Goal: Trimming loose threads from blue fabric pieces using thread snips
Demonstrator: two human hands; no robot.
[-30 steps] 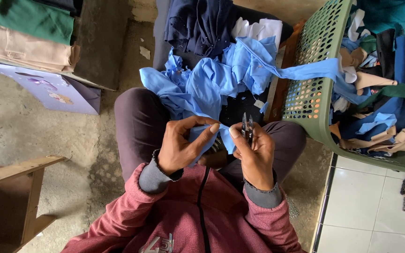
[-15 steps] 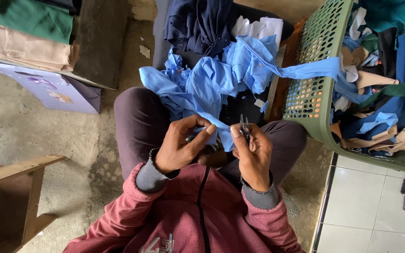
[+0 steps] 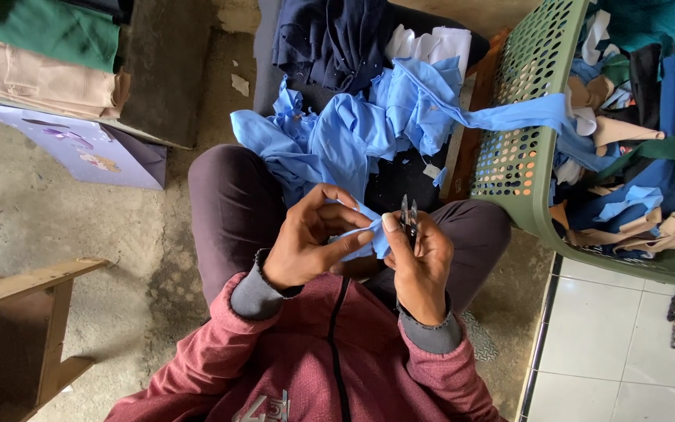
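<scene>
Head view, looking down on a seated person in a maroon zip jacket [image 3: 330, 367]. The left hand [image 3: 306, 242] and right hand [image 3: 419, 262] meet over the lap, fingertips almost touching. Between them is pinched a small fold of the light blue cloth [image 3: 369, 238]: the left hand closes on it from 9 o'clock, thumb and forefinger pressed to the fabric. The right hand grips a pair of small thread snips [image 3: 408, 219], thumb set against the fold; the blades point toward 12 o'clock and stand just beside the cloth at its 3 o'clock edge. Whether the blades touch the fabric cannot be told. The held fold runs roughly from 9 to 3 o'clock, crosswise to the snips, and both hands are equally near it. From the fold the cloth rises toward 12 o'clock into a crumpled blue heap [image 3: 353, 133] across the knees. Farther, at 12 o'clock, lies dark navy fabric [image 3: 330, 39]; at 2 o'clock a green perforated basket [image 3: 517, 148] of mixed scraps, a blue strip draped over its rim; at 10 o'clock folded green and beige fabrics [image 3: 48, 55].
</scene>
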